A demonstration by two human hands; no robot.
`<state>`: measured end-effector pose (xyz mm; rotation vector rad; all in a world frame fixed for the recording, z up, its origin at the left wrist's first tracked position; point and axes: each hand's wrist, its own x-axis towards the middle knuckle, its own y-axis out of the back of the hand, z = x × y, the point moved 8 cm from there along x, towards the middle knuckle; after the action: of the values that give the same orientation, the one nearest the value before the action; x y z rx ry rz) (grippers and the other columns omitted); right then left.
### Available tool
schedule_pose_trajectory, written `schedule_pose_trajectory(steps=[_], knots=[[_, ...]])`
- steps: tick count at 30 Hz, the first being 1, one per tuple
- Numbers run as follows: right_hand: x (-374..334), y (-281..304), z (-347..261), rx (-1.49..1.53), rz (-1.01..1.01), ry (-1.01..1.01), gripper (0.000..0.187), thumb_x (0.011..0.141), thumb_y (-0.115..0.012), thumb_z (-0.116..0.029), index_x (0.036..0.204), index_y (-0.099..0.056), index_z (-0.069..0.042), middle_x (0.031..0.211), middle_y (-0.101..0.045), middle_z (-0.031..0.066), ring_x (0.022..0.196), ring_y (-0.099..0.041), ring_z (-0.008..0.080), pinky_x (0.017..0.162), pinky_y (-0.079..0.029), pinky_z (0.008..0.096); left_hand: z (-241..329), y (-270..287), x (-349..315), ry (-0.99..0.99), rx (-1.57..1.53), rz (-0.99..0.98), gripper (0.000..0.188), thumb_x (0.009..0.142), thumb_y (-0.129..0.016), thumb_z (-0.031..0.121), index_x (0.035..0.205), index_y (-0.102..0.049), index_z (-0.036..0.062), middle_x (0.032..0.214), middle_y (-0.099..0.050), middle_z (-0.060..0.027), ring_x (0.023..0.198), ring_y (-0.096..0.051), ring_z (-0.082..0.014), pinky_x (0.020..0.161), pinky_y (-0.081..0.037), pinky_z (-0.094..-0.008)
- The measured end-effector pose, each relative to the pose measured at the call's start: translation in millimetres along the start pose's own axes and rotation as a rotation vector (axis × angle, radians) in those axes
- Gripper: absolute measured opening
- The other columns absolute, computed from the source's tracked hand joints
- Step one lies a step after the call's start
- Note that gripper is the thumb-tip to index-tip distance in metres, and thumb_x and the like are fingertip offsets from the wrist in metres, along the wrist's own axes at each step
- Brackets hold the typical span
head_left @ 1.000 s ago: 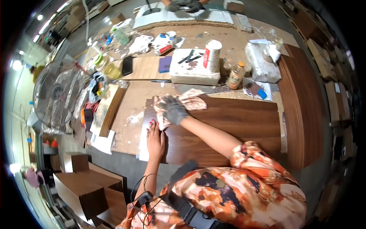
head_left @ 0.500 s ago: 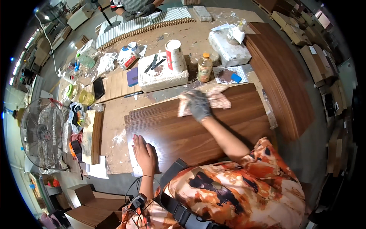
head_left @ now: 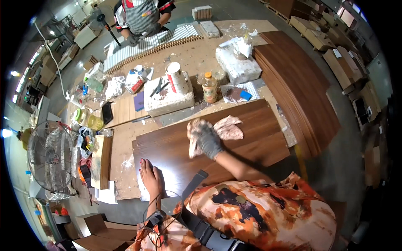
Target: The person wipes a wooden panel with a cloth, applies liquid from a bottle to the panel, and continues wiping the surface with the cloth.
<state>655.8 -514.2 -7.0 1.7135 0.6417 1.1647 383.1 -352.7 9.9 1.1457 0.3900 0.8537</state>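
Note:
A dark brown wood-grain panel lies flat on the worktable in front of me. My right hand, in a grey glove, presses a pinkish patterned cloth onto the middle of the panel. The cloth is bunched under the fingers, and a loose part spreads out to the right. My left hand is bare and rests flat on the panel's left end, fingers stretched out and holding nothing. Light glares off the panel between the two hands.
Beyond the panel stand a white block bearing a white cup, a bottle with an orange cap and a blue sponge. Stacked brown panels lie right. A fan stands left. A co-worker works across the table.
My right hand has drawn the cloth nearer to me and slightly left across the panel. My left hand stays flat at the panel's left end. The view has tilted, showing more of the co-worker.

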Motion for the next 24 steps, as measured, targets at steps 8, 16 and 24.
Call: schedule_pose_trajectory(steps=[8, 16, 24], knots=[[-21, -10, 26, 0.851, -0.250, -0.071, 0.051, 0.089, -0.063, -0.014, 0.139, -0.059, -0.012, 0.149, -0.051, 0.0108, 0.139, -0.045, 0.0300, 0.118, -0.034, 0.0356, 2, 9, -3, -0.003, -0.014, 0.051, 0.053, 0.099, -0.049, 0.023, 0.145, -0.048, -0.0022, 0.157, -0.040, -0.0219, 0.148, -0.035, -0.0344, 0.124, -0.019, -0.0474], [-28, 0, -6, 2.269, -0.484, -0.519, 0.040, 0.096, -0.055, -0.012, 0.133, -0.058, 0.003, 0.135, -0.059, 0.0144, 0.122, -0.058, 0.0248, 0.104, -0.045, 0.0317, 121, 28, -36, -0.468, -0.270, 0.086, 0.063, 0.087, -0.068, 0.032, 0.145, -0.052, 0.0120, 0.149, -0.047, -0.0237, 0.135, -0.045, -0.0486, 0.112, -0.037, -0.0536], [-53, 12, 12, 1.463, -0.193, -0.402, 0.033, 0.096, -0.054, -0.011, 0.125, -0.064, 0.003, 0.119, -0.066, 0.0094, 0.108, -0.061, 0.0239, 0.096, -0.048, 0.0348, 196, -60, -53, -0.531, -0.336, -0.080, 0.059, 0.094, -0.062, 0.027, 0.150, -0.047, 0.0161, 0.157, -0.038, -0.0154, 0.141, -0.038, -0.0395, 0.117, -0.034, -0.0498]])
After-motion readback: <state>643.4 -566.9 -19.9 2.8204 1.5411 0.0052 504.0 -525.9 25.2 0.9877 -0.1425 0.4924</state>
